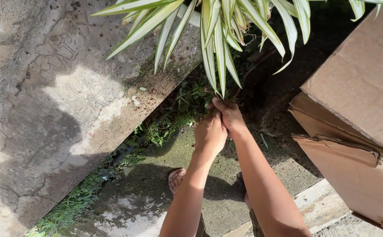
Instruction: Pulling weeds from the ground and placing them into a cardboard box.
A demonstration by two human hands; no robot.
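Just beyond your knuckles, your left hand (210,134) and right hand (230,115) clamp together around the striped plant's (220,30) base, gripping low for leverage.

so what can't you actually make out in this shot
- What the left hand and right hand grip: head view, the fingers curl away under the striped plant.
- Plant's base and top: leaves and shadow hide the base, the top edge cuts the rest.
- Cardboard box: cut by the right edge.
- Sandalled foot: partly behind the left forearm.
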